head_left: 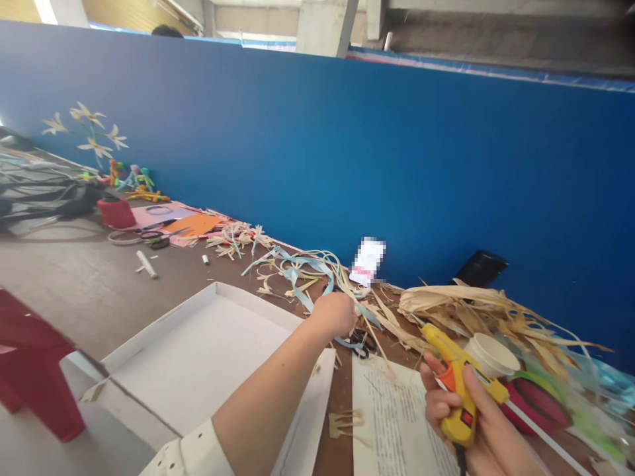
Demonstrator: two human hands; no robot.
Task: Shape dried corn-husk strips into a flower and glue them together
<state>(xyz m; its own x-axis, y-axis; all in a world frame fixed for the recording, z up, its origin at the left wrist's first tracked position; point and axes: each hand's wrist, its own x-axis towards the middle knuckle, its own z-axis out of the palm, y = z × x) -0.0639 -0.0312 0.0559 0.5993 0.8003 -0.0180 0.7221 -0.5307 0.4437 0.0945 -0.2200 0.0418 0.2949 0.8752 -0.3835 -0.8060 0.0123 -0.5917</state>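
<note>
Inside the right hand sits a yellow glue gun, grasped, angled away toward dry husks just beyond. Left hand curls over blue strips; cannot tell whether it grips any.

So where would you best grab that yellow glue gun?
I'd take the yellow glue gun by its handle, coming from the near side, as the right hand does. The handle juts from the body toward the wearer, the orange trigger sits within finger reach, and the nozzle, possibly hot, points away from the hand.
</note>
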